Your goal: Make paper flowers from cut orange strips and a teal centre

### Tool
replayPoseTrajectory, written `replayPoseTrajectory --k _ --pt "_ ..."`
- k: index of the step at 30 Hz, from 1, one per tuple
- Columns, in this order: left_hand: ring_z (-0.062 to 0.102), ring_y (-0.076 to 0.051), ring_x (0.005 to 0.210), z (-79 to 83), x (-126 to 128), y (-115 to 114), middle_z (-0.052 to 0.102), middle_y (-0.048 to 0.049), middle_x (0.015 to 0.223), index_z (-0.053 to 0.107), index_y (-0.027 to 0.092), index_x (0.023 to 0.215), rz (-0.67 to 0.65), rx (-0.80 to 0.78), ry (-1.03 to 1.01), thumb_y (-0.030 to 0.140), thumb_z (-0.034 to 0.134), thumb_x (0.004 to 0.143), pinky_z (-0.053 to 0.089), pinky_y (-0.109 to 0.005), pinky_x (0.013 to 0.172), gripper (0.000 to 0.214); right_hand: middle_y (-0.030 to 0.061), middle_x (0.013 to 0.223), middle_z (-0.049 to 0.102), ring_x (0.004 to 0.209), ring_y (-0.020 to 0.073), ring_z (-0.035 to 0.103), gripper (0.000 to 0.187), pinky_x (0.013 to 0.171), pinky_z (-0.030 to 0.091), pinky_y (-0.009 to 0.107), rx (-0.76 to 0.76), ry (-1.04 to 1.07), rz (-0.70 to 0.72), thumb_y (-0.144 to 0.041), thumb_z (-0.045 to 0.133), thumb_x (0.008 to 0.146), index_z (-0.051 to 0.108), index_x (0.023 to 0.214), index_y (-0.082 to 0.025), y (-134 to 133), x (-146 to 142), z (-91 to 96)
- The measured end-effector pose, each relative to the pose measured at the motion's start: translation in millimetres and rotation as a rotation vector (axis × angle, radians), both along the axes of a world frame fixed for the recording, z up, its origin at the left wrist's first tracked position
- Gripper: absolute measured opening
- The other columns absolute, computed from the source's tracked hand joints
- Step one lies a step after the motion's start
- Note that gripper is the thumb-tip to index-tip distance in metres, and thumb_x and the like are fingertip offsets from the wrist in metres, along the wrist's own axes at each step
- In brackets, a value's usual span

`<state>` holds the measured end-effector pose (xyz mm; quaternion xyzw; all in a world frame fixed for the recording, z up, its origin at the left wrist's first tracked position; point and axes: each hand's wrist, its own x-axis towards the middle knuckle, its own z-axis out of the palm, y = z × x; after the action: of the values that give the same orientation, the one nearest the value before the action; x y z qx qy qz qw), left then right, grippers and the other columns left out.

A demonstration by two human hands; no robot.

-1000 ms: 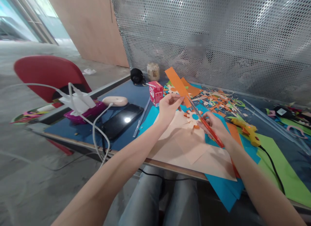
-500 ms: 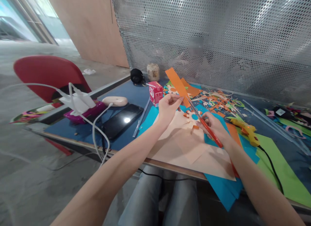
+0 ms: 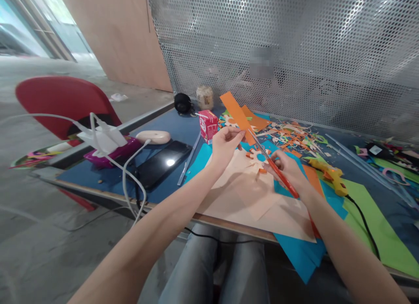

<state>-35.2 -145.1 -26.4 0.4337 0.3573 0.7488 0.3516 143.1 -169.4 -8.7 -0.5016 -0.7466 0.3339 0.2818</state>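
My left hand (image 3: 226, 148) pinches the lower part of an orange paper strip (image 3: 234, 110), which slants up and to the left. In my right hand (image 3: 285, 166) is a pair of scissors (image 3: 286, 182) with red handles, fingers wrapped round them. Their metal blades reach the strip's lower right edge, close to my left fingertips. Beneath the hands, a pale peach paper sheet (image 3: 229, 197) lies over blue paper (image 3: 299, 256). A cut paper flower (image 3: 250, 158) with orange petal pieces rests under the scissors.
A pink drink carton (image 3: 208, 126) stands beyond my left hand, with a black phone (image 3: 163, 163) left of it. Paper scraps (image 3: 294, 136) cover the back. A yellow glue gun (image 3: 330, 176) lies on the right near green paper (image 3: 369, 221). A purple power strip (image 3: 113, 152) with white cables sits far left.
The whole view has shifted slightly. The scissor blades look a little further apart at the strip's edge. Both hands keep nearly the same place and hold.
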Motion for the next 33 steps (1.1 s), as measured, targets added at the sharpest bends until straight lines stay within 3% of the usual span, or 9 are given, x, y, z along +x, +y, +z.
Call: replayPoseTrajectory --k 10,33 --pt "0.059 -0.01 0.053 1.8 2 -4 0.061 -0.0001 0.058 0.058 0.013 0.067 -0.1 -0.046 -0.014 0.022 0.068 0.063 0.043 -0.017 0.04 0.015 -0.0078 0.055 0.043 0.047 0.0076 0.035 0.036 0.044 0.024 0.022 0.054 0.022 0.038 -0.051 0.059 0.066 0.037 0.071 -0.022 6 3 -7.3" --pt "0.058 -0.009 0.054 2.5 2 -3 0.06 -0.0001 0.062 0.057 0.014 0.067 -0.113 -0.063 -0.036 0.026 0.067 0.066 0.043 -0.018 0.042 0.016 -0.0085 0.048 0.039 0.046 0.0081 0.033 0.038 0.044 0.026 0.021 0.095 -0.015 0.028 -0.052 0.061 0.065 0.039 0.071 -0.022 6 6 -9.4"
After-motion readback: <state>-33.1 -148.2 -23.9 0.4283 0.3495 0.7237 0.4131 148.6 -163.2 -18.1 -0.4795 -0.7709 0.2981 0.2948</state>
